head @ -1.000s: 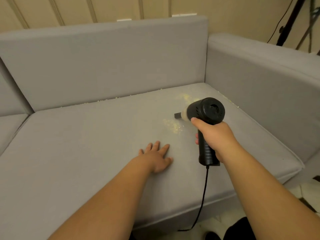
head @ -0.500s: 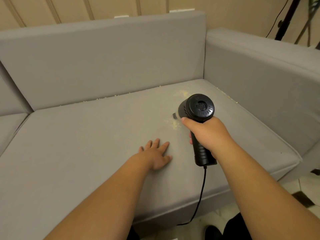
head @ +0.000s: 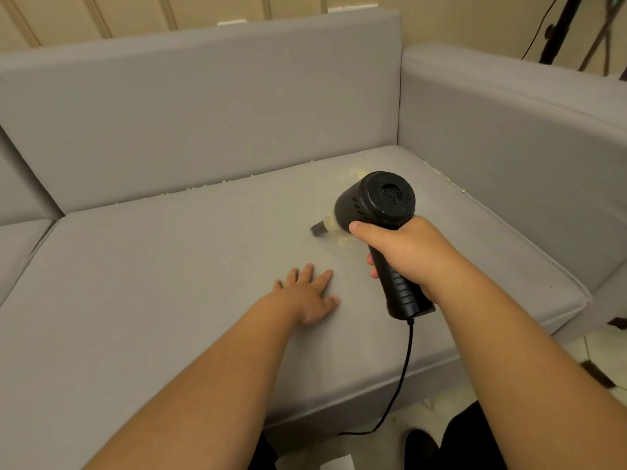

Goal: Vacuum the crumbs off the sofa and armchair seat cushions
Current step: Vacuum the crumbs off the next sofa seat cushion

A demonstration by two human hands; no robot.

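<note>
Meanwhile right hand [head: 412, 256] grips vacuum [head: 375, 205] over crumbs [head: 344, 241]; left hand [head: 310, 295] flat on cushion [head: 169, 266].

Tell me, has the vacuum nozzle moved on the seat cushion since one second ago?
Yes. The nozzle of the handheld vacuum has slid toward the resting left hand, over the crumb patch on the seat cushion.

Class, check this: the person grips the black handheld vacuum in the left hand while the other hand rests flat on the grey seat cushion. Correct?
Not quite. The head view shows the right hand gripping the vacuum; the left hand rests flat on the seat cushion.
</note>
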